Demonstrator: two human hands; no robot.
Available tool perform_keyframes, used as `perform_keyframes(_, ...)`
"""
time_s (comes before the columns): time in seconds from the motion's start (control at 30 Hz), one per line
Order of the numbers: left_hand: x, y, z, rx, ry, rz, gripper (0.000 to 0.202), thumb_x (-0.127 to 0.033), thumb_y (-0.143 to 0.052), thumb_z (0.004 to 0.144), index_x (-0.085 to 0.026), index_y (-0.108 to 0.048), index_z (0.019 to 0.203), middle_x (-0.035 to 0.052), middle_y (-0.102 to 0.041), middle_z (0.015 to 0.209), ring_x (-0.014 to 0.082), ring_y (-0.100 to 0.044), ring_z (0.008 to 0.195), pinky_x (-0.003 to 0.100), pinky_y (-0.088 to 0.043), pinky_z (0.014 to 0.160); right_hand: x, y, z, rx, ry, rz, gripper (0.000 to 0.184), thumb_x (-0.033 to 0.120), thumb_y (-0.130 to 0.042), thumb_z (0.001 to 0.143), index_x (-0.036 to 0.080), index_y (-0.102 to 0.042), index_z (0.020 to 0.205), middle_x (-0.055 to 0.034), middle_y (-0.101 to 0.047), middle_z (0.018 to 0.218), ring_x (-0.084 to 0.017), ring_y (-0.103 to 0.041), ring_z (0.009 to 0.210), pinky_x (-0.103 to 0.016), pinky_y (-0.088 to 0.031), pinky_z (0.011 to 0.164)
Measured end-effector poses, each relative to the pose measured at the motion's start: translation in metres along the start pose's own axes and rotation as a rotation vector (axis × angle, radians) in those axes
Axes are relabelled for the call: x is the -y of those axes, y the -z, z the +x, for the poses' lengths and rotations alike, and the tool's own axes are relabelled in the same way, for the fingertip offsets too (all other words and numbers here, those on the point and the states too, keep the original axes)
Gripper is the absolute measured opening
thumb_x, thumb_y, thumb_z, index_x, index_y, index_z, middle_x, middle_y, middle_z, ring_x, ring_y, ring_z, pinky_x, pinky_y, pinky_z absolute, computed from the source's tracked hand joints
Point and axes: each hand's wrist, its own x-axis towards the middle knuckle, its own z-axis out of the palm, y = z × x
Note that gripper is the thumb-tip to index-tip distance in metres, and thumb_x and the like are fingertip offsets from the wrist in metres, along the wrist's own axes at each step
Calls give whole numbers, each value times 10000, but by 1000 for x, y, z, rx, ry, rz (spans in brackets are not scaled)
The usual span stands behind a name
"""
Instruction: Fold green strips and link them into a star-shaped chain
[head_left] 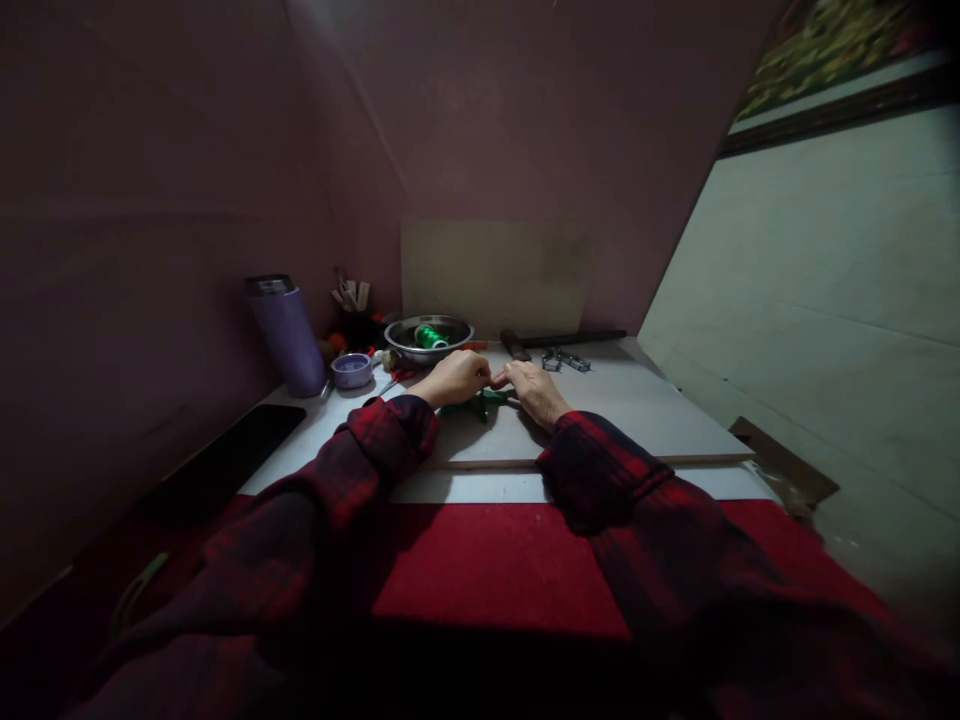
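My left hand (pixel 457 376) and my right hand (pixel 534 390) meet with their fingertips close together over a pale board (pixel 615 420). The fingers of both are bent into a pinch, and whatever sits between them is too small or hidden to make out. Just under the fingers, a dark green strip-like thing (pixel 480 404) lies across the board, partly covered by my hands. Left of my left hand are red-handled scissors (pixel 399 376). Behind it stands a metal bowl (pixel 391 345) with a spool of green thread (pixel 430 337) inside.
A purple tumbler (pixel 289 340) and a small purple lidlike cup (pixel 352 371) stand at left, near a dark flat object (pixel 232 455). Behind my right hand lie a wooden-handled tool (pixel 515 346) and small metal pieces (pixel 566 361). Walls enclose the table's back and left.
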Motion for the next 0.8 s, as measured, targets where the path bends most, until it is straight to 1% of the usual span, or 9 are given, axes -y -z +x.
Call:
perform_keyframes(0.07, 3, -1, -1, -24, 43, 30, 216, -234, -517, 771, -125, -704, 770, 55, -659, 700, 127, -541, 626, 216, -369, 576, 2, 0, -1, 13, -4, 6, 501, 343, -278, 923, 183, -690, 685, -70, -690, 886, -184, -582, 879, -307, -435, 821)
perform_keyframes(0.13, 6, 0, -4, -31, 54, 69, 225, -227, -498, 773, -143, -707, 783, 58, -670, 734, 135, -559, 649, 224, -392, 608, 3, 0, -2, 17, 7, -2, 516, 363, -271, 929, 183, -694, 695, -71, -688, 901, -185, -584, 875, -312, -437, 815)
perform_keyframes(0.23, 8, 2, -11, -22, 34, 93, 240, -235, -482, 775, -162, -711, 787, 58, -679, 750, 140, -574, 654, 235, -411, 628, 4, 1, -3, 13, 48, -44, 514, 363, -272, 938, 191, -704, 719, -65, -689, 883, -193, -580, 886, -339, -417, 858)
perform_keyframes(0.33, 7, 5, -19, -30, -7, 105, 251, -233, -478, 781, -177, -721, 812, 59, -694, 770, 149, -602, 689, 240, -431, 659, 6, 1, -4, 13, 63, -77, 530, 376, -265, 947, 201, -713, 724, -67, -689, 884, -200, -568, 907, -344, -418, 851)
perform_keyframes(0.47, 7, 6, -27, -50, -59, 179, 280, -217, -476, 790, -220, -730, 908, 65, -716, 867, 179, -638, 811, 258, -456, 731, 8, 2, -5, 16, 61, -123, 566, 423, -249, 952, 211, -721, 722, -70, -688, 900, -201, -554, 907, -347, -413, 854)
perform_keyframes(0.6, 8, 8, -31, -18, -62, 219, 349, -170, -468, 780, -277, -719, 997, 56, -717, 971, 194, -643, 913, 285, -468, 799, 8, 3, -6, 23, 81, -168, 602, 448, -220, 955, 217, -732, 738, -59, -687, 911, -198, -541, 902, -341, -397, 851)
perform_keyframes(0.8, 4, 11, -34, 3, -60, 258, 412, -112, -469, 747, -289, -709, 1031, 51, -720, 987, 195, -648, 910, 291, -474, 803, 9, 3, -6, 17, 75, -217, 611, 465, -215, 953, 233, -737, 735, -60, -674, 901, -200, -531, 905, -327, -389, 838)
